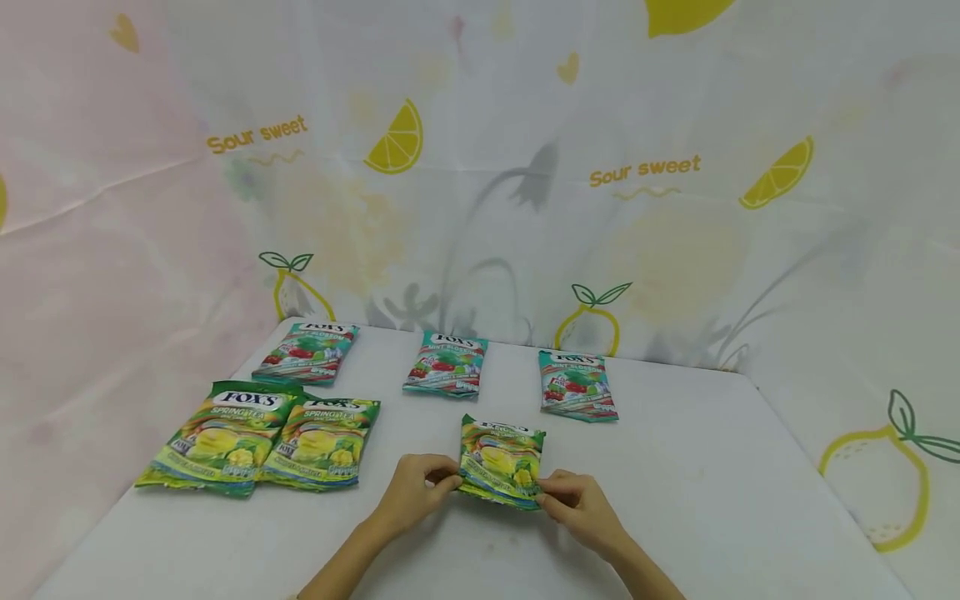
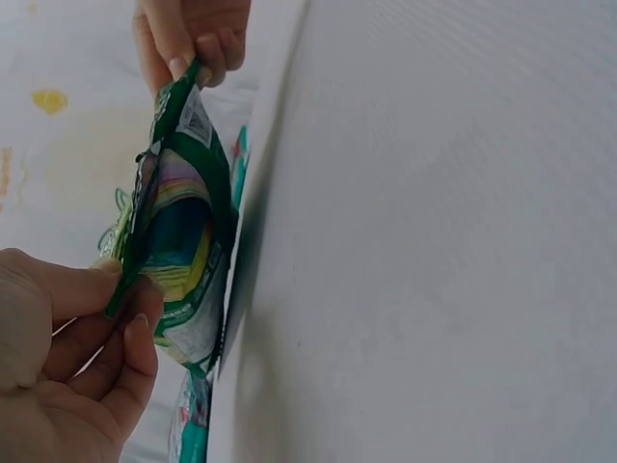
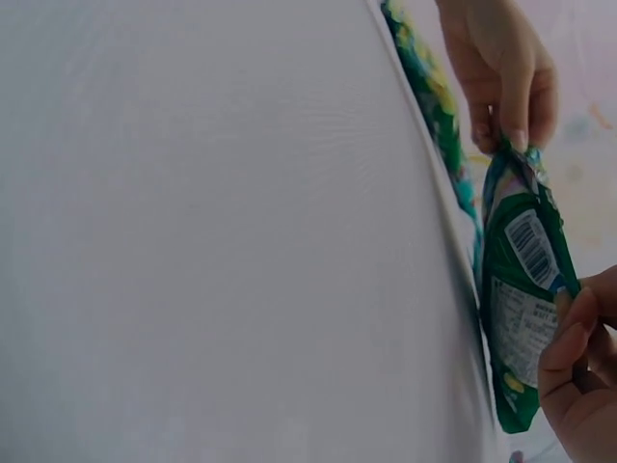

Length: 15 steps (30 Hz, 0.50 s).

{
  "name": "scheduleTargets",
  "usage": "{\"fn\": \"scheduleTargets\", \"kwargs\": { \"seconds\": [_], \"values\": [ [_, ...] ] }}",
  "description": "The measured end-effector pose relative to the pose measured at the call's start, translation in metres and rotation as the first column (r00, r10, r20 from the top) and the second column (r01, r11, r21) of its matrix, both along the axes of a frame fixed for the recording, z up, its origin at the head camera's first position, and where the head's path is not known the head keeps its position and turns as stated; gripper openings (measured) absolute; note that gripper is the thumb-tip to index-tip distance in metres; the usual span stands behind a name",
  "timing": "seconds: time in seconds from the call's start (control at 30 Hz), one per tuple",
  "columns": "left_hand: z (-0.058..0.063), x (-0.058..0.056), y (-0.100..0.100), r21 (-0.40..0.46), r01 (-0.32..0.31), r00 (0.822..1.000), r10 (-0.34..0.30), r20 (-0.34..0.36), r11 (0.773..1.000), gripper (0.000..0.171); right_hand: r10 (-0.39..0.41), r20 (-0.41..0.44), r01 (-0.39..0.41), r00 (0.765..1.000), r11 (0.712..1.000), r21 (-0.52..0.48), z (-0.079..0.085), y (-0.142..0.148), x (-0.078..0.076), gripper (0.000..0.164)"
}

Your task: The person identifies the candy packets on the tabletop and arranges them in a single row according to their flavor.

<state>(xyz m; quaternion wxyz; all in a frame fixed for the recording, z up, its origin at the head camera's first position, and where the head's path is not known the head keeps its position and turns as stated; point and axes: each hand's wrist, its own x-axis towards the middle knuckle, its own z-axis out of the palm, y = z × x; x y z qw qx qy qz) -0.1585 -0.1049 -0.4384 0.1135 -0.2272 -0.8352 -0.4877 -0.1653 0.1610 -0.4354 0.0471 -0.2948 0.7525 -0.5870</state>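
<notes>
A green and yellow Fox's Spring Tea candy bag is at the middle front of the white table. My left hand pinches its lower left corner between thumb and fingers. On the opposite side my right hand pinches the lower right corner. Both wrist views show the candy bag from its edge and back, with a barcode and printed label on the green back. Its near edge is lifted a little, while the far end seems close to the table.
Two more Spring Tea bags lie at the left, one bag overlapping the other. Along the back lie three teal Mint Blossom bags, at left, middle and right. A lemon-print cloth hangs behind the table.
</notes>
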Motion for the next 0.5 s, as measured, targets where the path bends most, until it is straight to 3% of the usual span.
{"fn": "scheduleTargets", "kwargs": {
  "seconds": [0.5],
  "values": [
    [0.006,0.005,-0.038,-0.02,-0.079,0.997,0.079,0.023,0.997,0.005,0.045,0.007,-0.046,0.999,0.997,0.057,0.003,-0.039,-0.011,0.027]
  ]
}}
